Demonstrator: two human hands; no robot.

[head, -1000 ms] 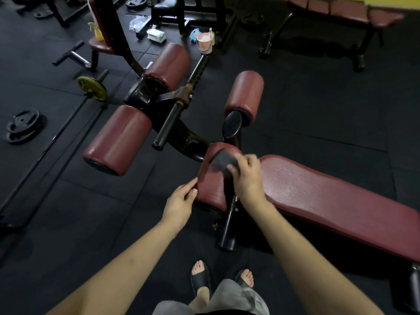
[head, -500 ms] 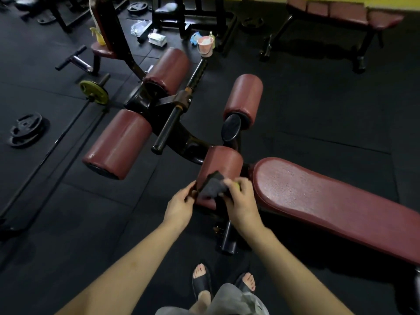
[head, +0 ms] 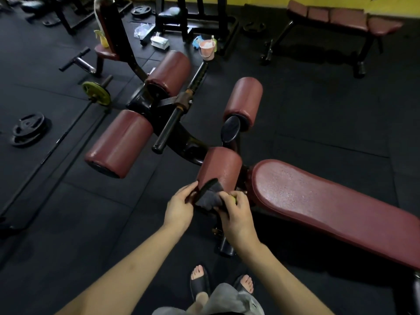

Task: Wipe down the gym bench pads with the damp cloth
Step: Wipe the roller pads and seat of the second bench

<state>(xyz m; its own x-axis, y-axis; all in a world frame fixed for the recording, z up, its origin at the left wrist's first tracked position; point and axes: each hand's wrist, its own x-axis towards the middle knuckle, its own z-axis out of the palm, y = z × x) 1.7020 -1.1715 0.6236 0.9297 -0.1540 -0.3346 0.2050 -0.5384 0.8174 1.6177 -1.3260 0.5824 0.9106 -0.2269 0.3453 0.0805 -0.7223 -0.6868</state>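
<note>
A dark grey cloth [head: 208, 196] is held between both hands just in front of the nearest maroon roller pad [head: 221, 167]. My left hand [head: 179, 208] pinches the cloth's left edge. My right hand [head: 236, 214] grips its right side, with something small and yellow-green showing between the fingers. The long maroon bench pad [head: 329, 205] stretches to the right, its surface speckled with wet drops. Three more maroon roller pads stand further off: one at left [head: 120, 142], one at the back [head: 169, 72], one at right [head: 244, 101].
A black bar [head: 172, 120] juts from the bench frame between the rollers. Weight plates [head: 28, 129] and a barbell with a yellow plate [head: 96, 93] lie on the left floor. A pink bucket [head: 207, 50] and another bench [head: 341, 17] stand at the back.
My right hand has pulled the cloth off the top of the near roller pad toward me. My left hand has left the pad's side and taken the cloth's edge.
</note>
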